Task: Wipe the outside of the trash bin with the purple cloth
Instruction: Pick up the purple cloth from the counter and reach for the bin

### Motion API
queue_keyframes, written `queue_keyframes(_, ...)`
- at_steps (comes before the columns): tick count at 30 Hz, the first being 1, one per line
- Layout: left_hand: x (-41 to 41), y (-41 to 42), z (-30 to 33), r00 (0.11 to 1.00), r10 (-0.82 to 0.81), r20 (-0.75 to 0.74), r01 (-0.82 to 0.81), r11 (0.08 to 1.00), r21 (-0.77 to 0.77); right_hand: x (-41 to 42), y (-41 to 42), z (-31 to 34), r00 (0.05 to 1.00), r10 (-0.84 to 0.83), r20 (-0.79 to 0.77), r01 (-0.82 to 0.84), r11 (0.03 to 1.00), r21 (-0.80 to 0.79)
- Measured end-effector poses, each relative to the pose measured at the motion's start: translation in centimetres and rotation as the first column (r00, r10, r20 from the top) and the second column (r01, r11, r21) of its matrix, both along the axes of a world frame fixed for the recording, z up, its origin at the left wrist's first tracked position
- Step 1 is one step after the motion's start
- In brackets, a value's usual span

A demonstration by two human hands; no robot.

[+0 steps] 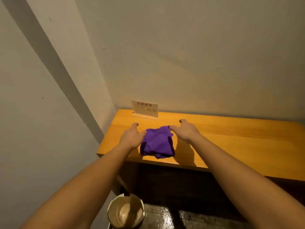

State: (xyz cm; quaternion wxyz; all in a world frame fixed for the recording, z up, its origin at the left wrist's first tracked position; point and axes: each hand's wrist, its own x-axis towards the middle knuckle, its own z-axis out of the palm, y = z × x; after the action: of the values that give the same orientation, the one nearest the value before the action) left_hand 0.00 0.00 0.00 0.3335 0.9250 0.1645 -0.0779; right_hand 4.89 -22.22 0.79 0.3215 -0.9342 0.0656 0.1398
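Observation:
A crumpled purple cloth (157, 142) lies near the front left edge of a wooden table (231, 142). My left hand (132, 135) hovers at the cloth's left side with its fingers apart, and the thumb touches the cloth's edge. My right hand (185, 130) is spread open at the cloth's upper right corner, fingertips on or just over it. Neither hand grips the cloth. The round trash bin (125, 212) stands on the floor below the table's left end, seen from above, with a light liner inside.
A small card sign in a wooden stand (144, 109) sits at the table's back left, against the wall. Walls close in on the left and behind. Dark glossy floor (173, 217) lies to the right of the bin.

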Motion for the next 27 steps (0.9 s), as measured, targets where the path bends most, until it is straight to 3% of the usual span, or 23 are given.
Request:
queue_keyframes(4,1.3,-2.2,-3.0,0.971,0.190,-0.143,-0.214,0.959,-0.184,0.5,2.4,-3.5,0.992,0.044,-0.116,-0.037,0.998,0.054)
queue_keyframes(8,1.0,-3.8,-4.4,0.931,0.321,-0.175,-0.364,0.860,-0.357,0.4,4.4,-5.2,0.997,0.026,-0.074,-0.028,0.999,-0.034)
queue_keyframes(11,-0.2,-4.7,-4.6,0.859,0.446,-0.251,-0.503,0.651,-0.569,-0.2,4.9,-6.1,0.997,0.029,-0.074,-0.027,0.999,0.039)
queue_keyframes(13,-1.1,-4.5,-4.0,0.817,0.487,-0.310,-0.546,0.480,-0.686,-0.3,4.8,-6.0,0.997,0.025,-0.080,-0.007,0.976,0.219)
queue_keyframes(16,-2.9,-3.1,-2.6,0.789,0.467,-0.399,-0.553,0.257,-0.792,-1.2,4.2,-4.1,0.997,-0.002,-0.077,0.040,0.864,0.502)
queue_keyframes(17,-3.8,-2.6,-2.0,0.798,0.444,-0.407,-0.545,0.242,-0.803,-1.8,3.9,-3.2,0.997,0.021,-0.079,0.028,0.818,0.574)
queue_keyframes(18,-4.5,-2.0,-1.4,0.820,0.419,-0.389,-0.529,0.296,-0.796,-2.5,3.6,-2.2,0.994,0.065,-0.088,0.006,0.770,0.638)
queue_keyframes(20,-6.3,-0.5,-0.6,0.877,0.393,-0.278,-0.464,0.538,-0.704,-4.6,3.2,-0.2,0.978,0.186,-0.091,-0.062,0.681,0.729)
queue_keyframes(21,-7.2,0.2,-0.2,0.902,0.381,-0.203,-0.409,0.605,-0.683,-5.7,3.2,0.6,0.967,0.243,-0.077,-0.102,0.644,0.758)
queue_keyframes(22,-8.2,0.8,0.4,0.924,0.344,-0.168,-0.354,0.601,-0.716,-6.8,3.2,1.3,0.955,0.289,-0.063,-0.135,0.615,0.777)
queue_keyframes(25,-12.3,2.1,2.3,0.970,0.124,-0.211,-0.244,0.412,-0.878,-10.6,4.2,2.2,0.925,0.379,-0.030,-0.204,0.562,0.801)
queue_keyframes(27,-15.1,2.5,2.6,0.981,0.063,-0.186,-0.196,0.394,-0.898,-13.1,4.8,1.9,0.923,0.383,-0.043,-0.189,0.548,0.815)
